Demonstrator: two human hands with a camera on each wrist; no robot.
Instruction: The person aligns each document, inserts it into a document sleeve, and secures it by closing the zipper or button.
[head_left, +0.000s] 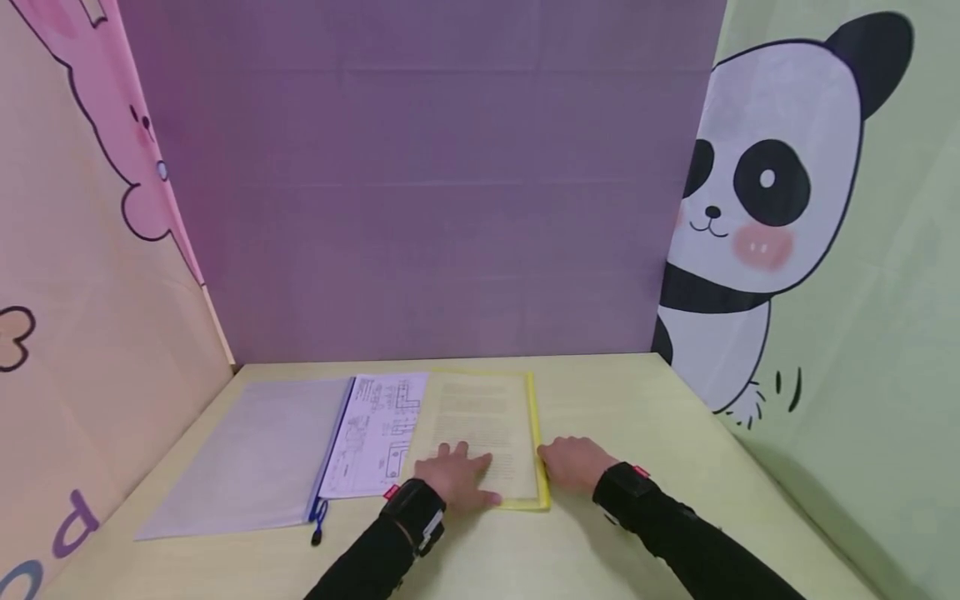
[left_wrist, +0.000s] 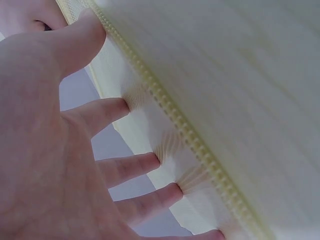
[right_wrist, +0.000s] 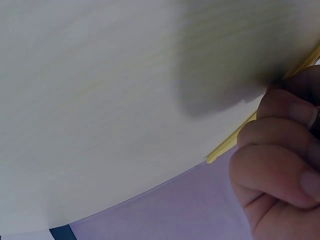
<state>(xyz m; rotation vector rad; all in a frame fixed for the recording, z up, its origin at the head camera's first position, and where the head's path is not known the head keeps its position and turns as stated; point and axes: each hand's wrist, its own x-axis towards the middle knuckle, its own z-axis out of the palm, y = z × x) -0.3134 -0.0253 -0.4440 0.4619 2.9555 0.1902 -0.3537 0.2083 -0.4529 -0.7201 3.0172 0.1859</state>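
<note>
A yellow zip document pouch [head_left: 538, 467] lies on the table with a printed sheet [head_left: 480, 408] showing through its see-through face. My left hand [head_left: 457, 477] presses on the pouch's near part, its fingers spread; in the left wrist view the fingertips pucker the mesh beside the zip [left_wrist: 165, 105]. At the right edge my right hand [head_left: 576, 463] has its fingers curled, pinching the yellow border [right_wrist: 230, 145]. What exactly sits between thumb and finger is hidden, so I cannot tell whether it is the zip pull.
Left of the yellow pouch lies a white sheet with line drawings [head_left: 375, 437], its right side meeting the pouch. Further left lies a pale pouch [head_left: 247, 458] with a blue zip [head_left: 332, 450] and a dark-tipped pull cord [head_left: 317, 533]. A purple backdrop [head_left: 435, 183] stands behind the table [head_left: 622, 400].
</note>
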